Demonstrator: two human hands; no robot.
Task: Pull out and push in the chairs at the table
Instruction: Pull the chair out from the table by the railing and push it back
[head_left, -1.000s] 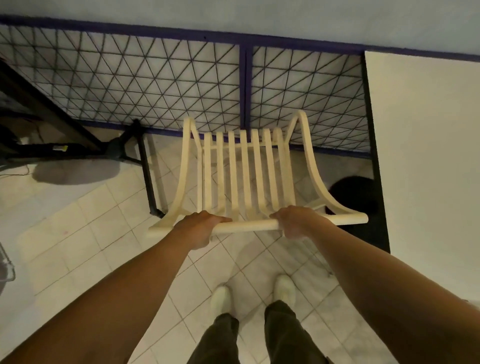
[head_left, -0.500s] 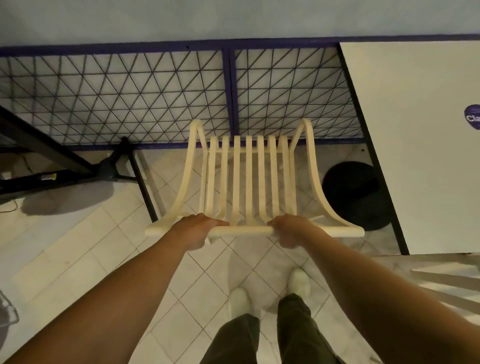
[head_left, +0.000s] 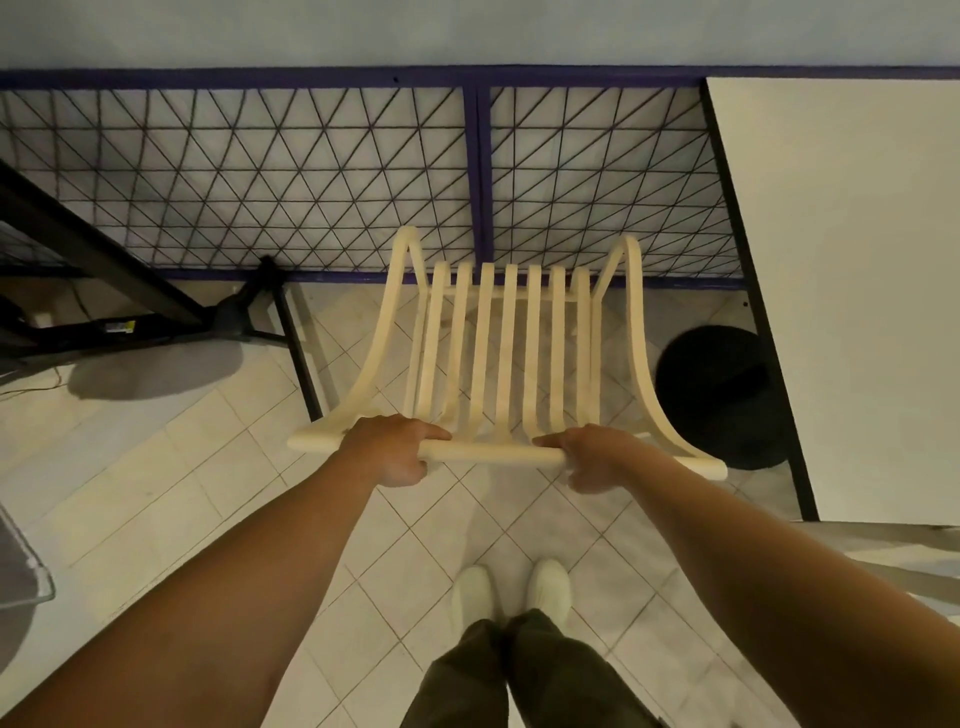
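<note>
Head view. Gripping the top rail of the cream slatted chair (head_left: 506, 364) with 2 hands: left hand (head_left: 387, 449) and right hand (head_left: 597, 457) each curled round the bar. Standing on the tiled floor (head_left: 156, 493), just left of the white counter (head_left: 857, 291), near a blue mesh railing (head_left: 260, 182).

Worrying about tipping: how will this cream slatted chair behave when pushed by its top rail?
Probably light: the chair is thin, open slats. Likely stiff, as left hand and right hand grip one straight rail. Pushed that high, it could tip if it snags on floor tiles.
</note>
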